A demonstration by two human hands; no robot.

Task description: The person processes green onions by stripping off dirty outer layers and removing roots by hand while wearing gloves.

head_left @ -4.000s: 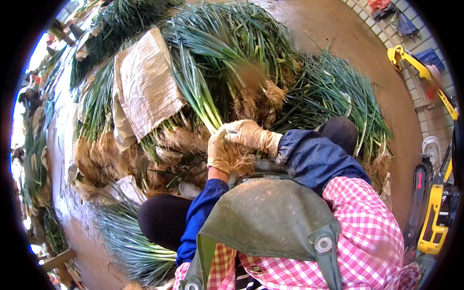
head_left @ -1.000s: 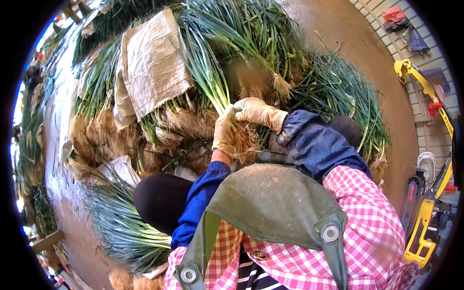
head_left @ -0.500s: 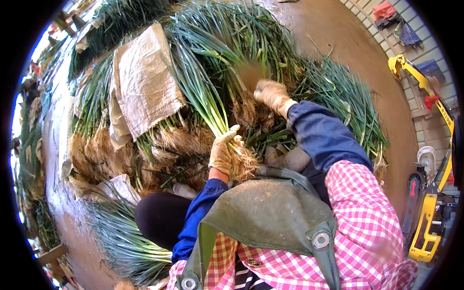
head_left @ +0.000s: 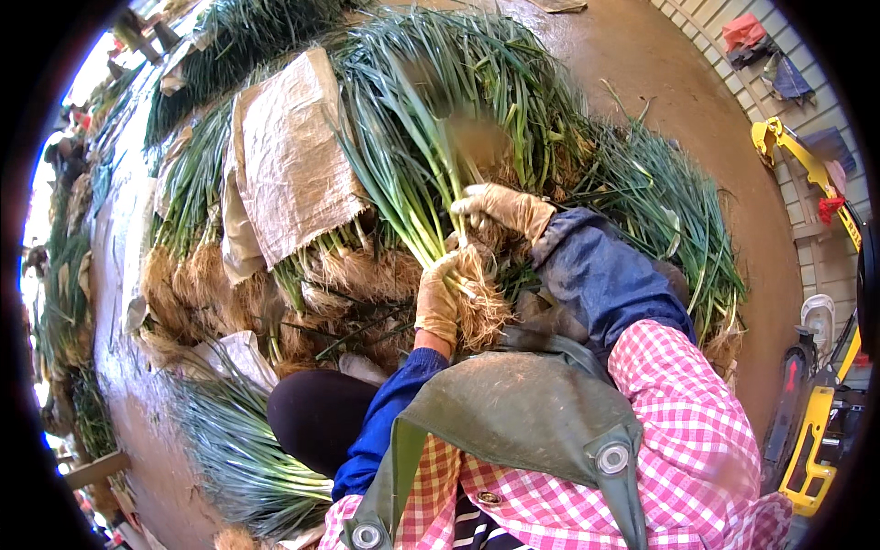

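Note:
My gloved left hand (head_left: pixel 437 293) is closed round a bunch of green onions (head_left: pixel 408 211), their pale stems and shaggy roots at its fingers and their long leaves fanning up and leftward. My gloved right hand (head_left: pixel 490 209), just above and to the right, has its fingers curled on the upright stem of another green onion (head_left: pixel 456 183), whose lower end reaches down beside the held bunch. Behind them lies a big heap of green onions (head_left: pixel 513 82) with brown roots. A dark green apron (head_left: pixel 504 403) lies across my lap.
Woven sacking (head_left: pixel 291 156) covers bundles at the left. More green onions lie at the lower left (head_left: pixel 243 458) and right (head_left: pixel 678 229), along the far left too. Bent knees flank the work. On the right, a yellow toy digger (head_left: pixel 807 449) stands by a tiled wall (head_left: pixel 733 46) on brown floor (head_left: pixel 752 284).
My right hand left the bunch, went up to the heap, and now is back nearer my left hand with an upright stem. The view has shifted slightly.

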